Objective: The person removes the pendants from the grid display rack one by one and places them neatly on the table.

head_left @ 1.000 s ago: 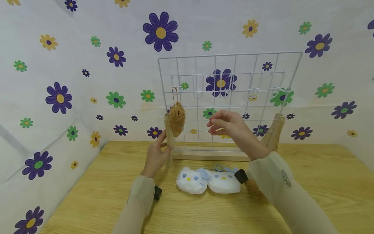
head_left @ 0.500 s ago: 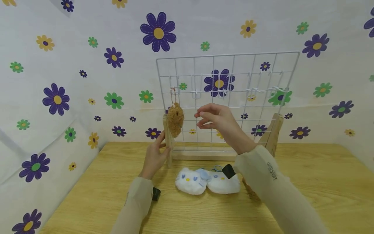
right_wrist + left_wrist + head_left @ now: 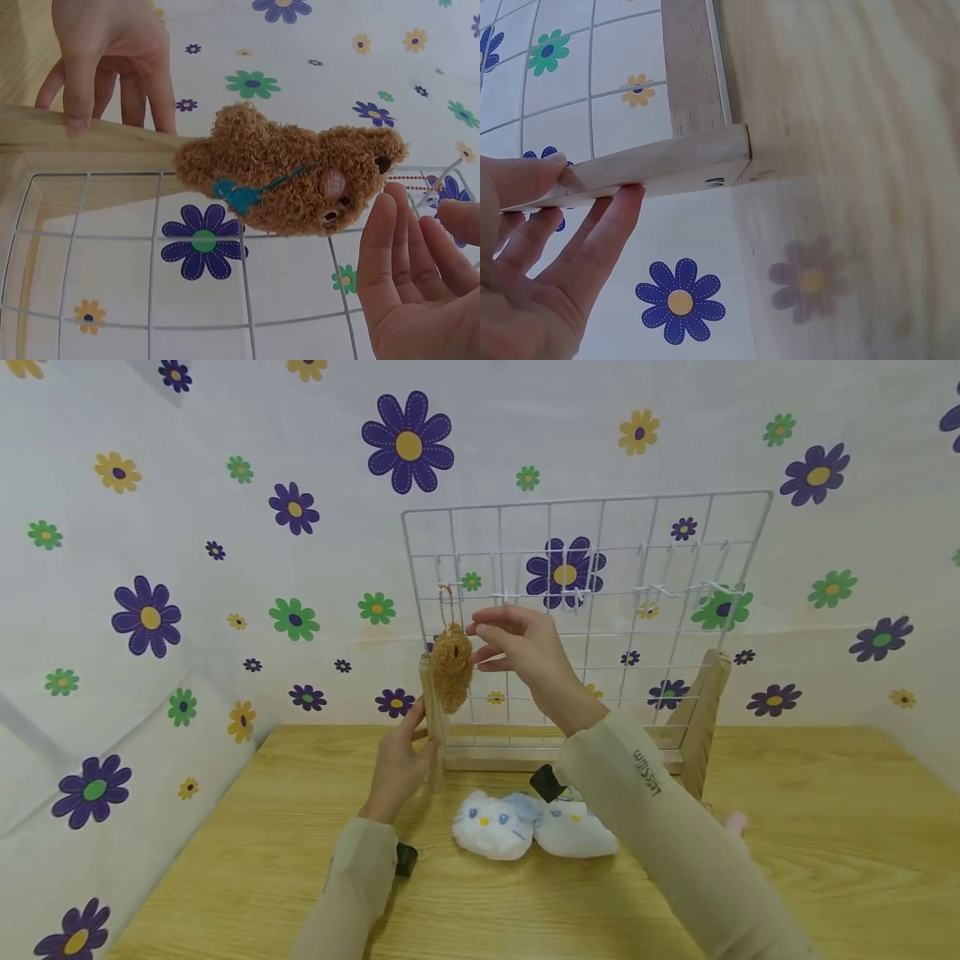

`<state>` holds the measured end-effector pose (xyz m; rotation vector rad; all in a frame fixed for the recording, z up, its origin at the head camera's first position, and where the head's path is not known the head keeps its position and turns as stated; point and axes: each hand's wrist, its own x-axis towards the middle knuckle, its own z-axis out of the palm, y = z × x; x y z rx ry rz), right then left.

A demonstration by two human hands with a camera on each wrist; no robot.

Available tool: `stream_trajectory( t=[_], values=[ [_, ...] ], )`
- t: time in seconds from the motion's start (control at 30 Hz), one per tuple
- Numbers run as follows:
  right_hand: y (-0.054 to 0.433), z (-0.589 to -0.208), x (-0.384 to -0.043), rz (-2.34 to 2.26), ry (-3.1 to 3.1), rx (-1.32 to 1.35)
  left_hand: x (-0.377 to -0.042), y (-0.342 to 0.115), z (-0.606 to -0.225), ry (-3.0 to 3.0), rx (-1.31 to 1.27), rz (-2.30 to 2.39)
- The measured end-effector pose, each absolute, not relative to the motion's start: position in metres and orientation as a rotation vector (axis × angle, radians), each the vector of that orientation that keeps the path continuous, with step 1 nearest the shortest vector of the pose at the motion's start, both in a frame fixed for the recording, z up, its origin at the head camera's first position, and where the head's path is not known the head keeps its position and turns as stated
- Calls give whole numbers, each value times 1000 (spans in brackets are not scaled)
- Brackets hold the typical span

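A curly brown teddy bear keychain [image 3: 452, 668] hangs by its bead chain [image 3: 447, 602] from a hook at the left of the white wire grid rack [image 3: 551, 647]. In the right wrist view the bear [image 3: 277, 169] has a blue patch and strap across its body. My right hand [image 3: 528, 652] is just right of the bear's head, fingers loosely bent, holding nothing; whether a fingertip touches the fur is unclear. My left hand [image 3: 400, 768] grips the rack's left wooden post [image 3: 432, 718]. The left wrist view has the thumb on one face of this post [image 3: 660, 161] and fingers on the other.
Two white plush cat-like faces, one [image 3: 492, 828] beside the other [image 3: 573, 833], lie on the wooden table [image 3: 225, 860] before the rack. Several white hooks [image 3: 660, 590] sit along the grid. A pink item [image 3: 736, 823] shows behind the right sleeve. Flowered cloth [image 3: 187, 677] stands behind.
My right hand has moved left across the grid, from its middle to beside the bear. The left hand stays on the post. A pink item has come into view behind the right forearm.
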<state>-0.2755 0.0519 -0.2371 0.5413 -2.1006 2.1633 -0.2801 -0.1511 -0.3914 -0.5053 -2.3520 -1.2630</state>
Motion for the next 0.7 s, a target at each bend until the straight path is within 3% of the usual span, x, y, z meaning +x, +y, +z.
stream_trajectory(
  t=[0.7],
  values=[
    [21,-231,-283,2250,-2015,437,-282,-151,-392,-2394,-481,-1229]
  ],
)
